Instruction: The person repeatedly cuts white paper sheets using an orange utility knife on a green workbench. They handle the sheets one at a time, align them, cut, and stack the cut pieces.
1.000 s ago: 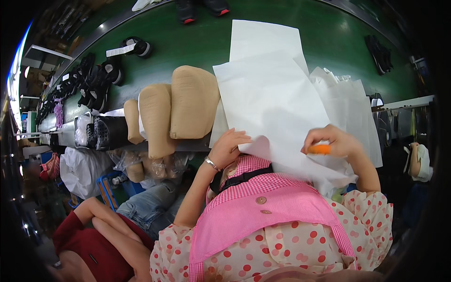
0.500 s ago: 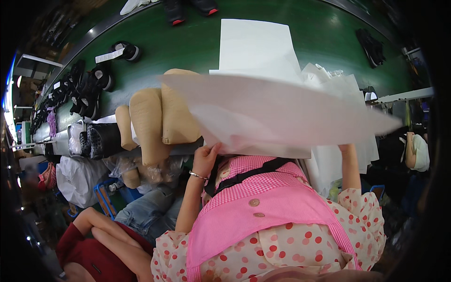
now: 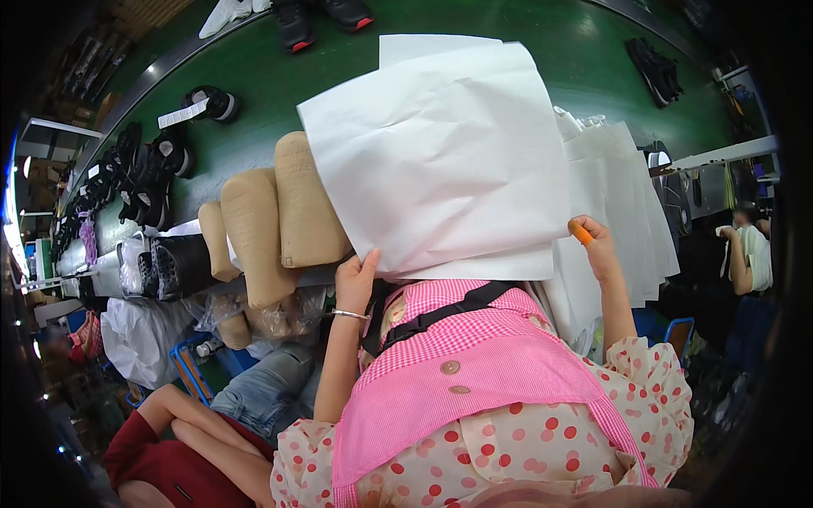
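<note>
A large, creased sheet of white paper (image 3: 440, 152) lies slanted in front of me, over another white sheet (image 3: 423, 49) whose far and near edges stick out. My left hand (image 3: 358, 275) pinches its near left corner between thumb and fingers. At the right edge is my right hand (image 3: 598, 247), its fingers closed at the paper's border; an orange finger cover (image 3: 580, 233) is on one finger. Right beside that hand, a loose stack of white paper sheets (image 3: 622, 203) hangs over the near edge. Tan foot-shaped forms (image 3: 309, 203) stand left of the paper.
A green work surface (image 3: 474, 21) carries black shoes (image 3: 656, 72) at the far right, more with red soles (image 3: 320, 21) at the far side, and several along the left (image 3: 157, 173). A black ridged item (image 3: 185, 264) sits near left. Close on my left is a person in a red sleeve (image 3: 135, 436).
The sheet was raised and billowing edge-on toward me; now it has come down flatter over the other sheet. My right hand, mostly hidden behind it before, shows now.
</note>
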The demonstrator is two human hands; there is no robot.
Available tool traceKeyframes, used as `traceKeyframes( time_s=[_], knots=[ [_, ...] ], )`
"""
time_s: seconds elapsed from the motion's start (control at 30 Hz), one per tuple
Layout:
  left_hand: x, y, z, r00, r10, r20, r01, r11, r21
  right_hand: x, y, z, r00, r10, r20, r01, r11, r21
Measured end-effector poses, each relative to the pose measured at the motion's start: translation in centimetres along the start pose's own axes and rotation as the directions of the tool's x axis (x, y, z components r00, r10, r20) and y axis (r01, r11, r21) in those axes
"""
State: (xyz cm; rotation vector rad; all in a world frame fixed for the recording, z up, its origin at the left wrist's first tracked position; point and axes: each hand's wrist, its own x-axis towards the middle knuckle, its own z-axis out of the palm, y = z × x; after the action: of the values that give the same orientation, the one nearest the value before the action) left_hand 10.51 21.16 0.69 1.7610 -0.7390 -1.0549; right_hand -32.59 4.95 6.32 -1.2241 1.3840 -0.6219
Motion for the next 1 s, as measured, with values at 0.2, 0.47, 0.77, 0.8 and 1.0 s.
traceKeyframes(
  time_s=[0.2, 0.47, 0.77, 0.8, 1.0],
  knots=[
    [0.0, 0.2, -0.2, 0.999, -0.003, -0.037, 0.004, 1.0, 0.016, -1.2, 0.3, 0.1, 0.999, 0.039, 0.015, -0.038, 0.997, -0.063],
    [-0.8, 0.3, 0.3, 0.99, -0.045, -0.131, 0.064, 0.988, 0.141, -2.2, 2.3, 0.1, 0.999, 0.019, 0.045, -0.014, 0.994, -0.112],
    [-1.4, -2.5, -0.4, 0.988, -0.006, -0.151, 0.038, 0.977, 0.211, -2.1, 4.4, -0.3, 0.974, 0.215, 0.065, -0.207, 0.972, -0.11],
    [-1.4, -3.1, -0.7, 0.993, 0.03, -0.114, 0.004, 0.959, 0.284, -2.1, 4.6, -0.4, 0.976, 0.204, 0.071, -0.195, 0.975, -0.107],
    [-1.4, -3.3, 0.5, 0.983, -0.069, -0.169, 0.066, 0.998, -0.022, -1.3, 4.1, -0.1, 0.983, 0.182, 0.034, -0.181, 0.983, -0.031]
  ],
)
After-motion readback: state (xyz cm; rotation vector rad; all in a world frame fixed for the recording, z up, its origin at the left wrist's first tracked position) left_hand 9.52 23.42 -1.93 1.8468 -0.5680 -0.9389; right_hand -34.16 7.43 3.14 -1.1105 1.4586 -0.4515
